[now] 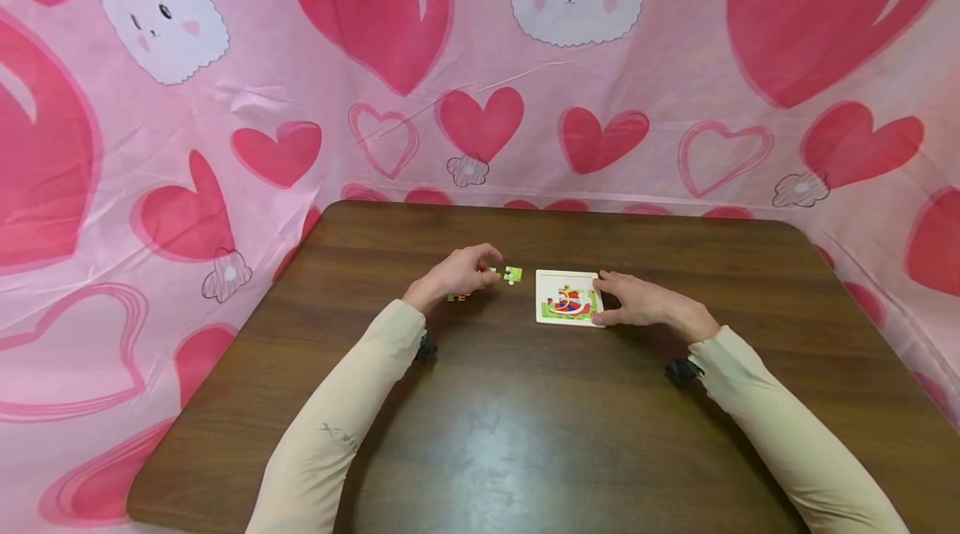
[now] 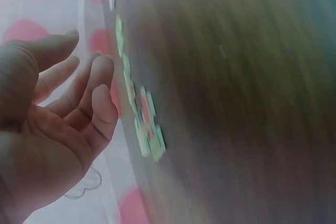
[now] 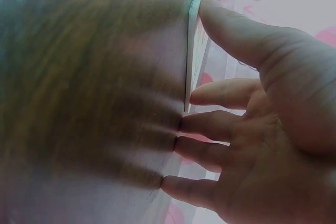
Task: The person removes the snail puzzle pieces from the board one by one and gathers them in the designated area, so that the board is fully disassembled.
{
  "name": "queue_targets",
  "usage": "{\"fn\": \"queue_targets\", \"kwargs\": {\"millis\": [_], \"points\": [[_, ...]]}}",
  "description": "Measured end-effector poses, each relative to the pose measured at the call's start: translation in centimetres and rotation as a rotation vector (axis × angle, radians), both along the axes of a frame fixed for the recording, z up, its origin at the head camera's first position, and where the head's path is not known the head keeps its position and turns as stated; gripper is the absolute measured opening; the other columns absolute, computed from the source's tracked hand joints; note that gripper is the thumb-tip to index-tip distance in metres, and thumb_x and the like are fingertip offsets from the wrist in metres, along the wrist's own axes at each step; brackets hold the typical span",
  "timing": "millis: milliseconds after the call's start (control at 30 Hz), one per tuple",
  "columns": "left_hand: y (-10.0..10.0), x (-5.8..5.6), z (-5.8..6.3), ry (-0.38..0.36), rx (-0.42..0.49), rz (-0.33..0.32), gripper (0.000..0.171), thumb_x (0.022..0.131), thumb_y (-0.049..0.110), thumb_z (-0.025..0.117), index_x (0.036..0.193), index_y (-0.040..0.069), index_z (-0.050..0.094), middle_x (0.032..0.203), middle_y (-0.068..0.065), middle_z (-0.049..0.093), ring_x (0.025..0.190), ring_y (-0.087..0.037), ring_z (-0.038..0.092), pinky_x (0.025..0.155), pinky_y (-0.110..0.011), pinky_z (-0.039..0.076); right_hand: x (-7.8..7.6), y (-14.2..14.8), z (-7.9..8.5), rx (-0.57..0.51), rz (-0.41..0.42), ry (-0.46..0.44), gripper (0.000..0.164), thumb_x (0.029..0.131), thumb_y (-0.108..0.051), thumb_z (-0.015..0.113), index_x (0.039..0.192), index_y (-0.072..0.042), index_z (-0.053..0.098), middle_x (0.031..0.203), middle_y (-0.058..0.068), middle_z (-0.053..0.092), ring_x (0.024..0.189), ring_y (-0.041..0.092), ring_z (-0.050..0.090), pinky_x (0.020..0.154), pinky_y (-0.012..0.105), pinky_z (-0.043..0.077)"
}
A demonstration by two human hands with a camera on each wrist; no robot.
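Observation:
My left hand hovers over loose puzzle pieces, with nothing between its loosely bent fingers. In the left wrist view these jigsaw pieces lie on the table just past the fingertips; the head view shows some of them partly hidden by the hand. A white-framed puzzle board lies to their right, its lower part filled with a colourful picture. My right hand rests at the board's right edge. In the right wrist view its thumb and index finger touch the board, while the other fingers spread down to the tabletop.
The brown wooden table reaches back to a pink cloth printed with hearts and rabbits. The cloth also hangs along the table's left and right sides. A dark wrist camera sits under the right sleeve.

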State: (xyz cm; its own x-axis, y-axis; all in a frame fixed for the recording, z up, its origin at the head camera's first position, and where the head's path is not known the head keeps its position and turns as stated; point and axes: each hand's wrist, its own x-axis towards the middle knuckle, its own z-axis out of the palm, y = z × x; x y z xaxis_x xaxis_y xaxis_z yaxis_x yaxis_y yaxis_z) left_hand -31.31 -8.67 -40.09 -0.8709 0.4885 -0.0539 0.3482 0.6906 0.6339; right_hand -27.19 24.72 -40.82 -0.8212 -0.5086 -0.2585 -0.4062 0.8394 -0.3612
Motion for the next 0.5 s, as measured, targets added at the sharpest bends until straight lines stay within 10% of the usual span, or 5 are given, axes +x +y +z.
{"fn": "queue_targets", "kwargs": {"millis": [500], "points": [[5.3, 0.6, -0.1, -0.065, 0.075, -0.054, 0.043, 0.094, 0.024, 0.066, 0.133, 0.009, 0.054, 0.095, -0.008, 0.069, 0.08, -0.021, 0.068, 0.068, -0.028, 0.051, -0.2, 0.1, -0.2, 0.002, 0.012, -0.006, 0.08, 0.091, -0.046, 0.065, 0.146, 0.005, 0.037, 0.155, 0.034, 0.023, 0.143, 0.052, 0.022, 0.114, 0.062, 0.023]]}}
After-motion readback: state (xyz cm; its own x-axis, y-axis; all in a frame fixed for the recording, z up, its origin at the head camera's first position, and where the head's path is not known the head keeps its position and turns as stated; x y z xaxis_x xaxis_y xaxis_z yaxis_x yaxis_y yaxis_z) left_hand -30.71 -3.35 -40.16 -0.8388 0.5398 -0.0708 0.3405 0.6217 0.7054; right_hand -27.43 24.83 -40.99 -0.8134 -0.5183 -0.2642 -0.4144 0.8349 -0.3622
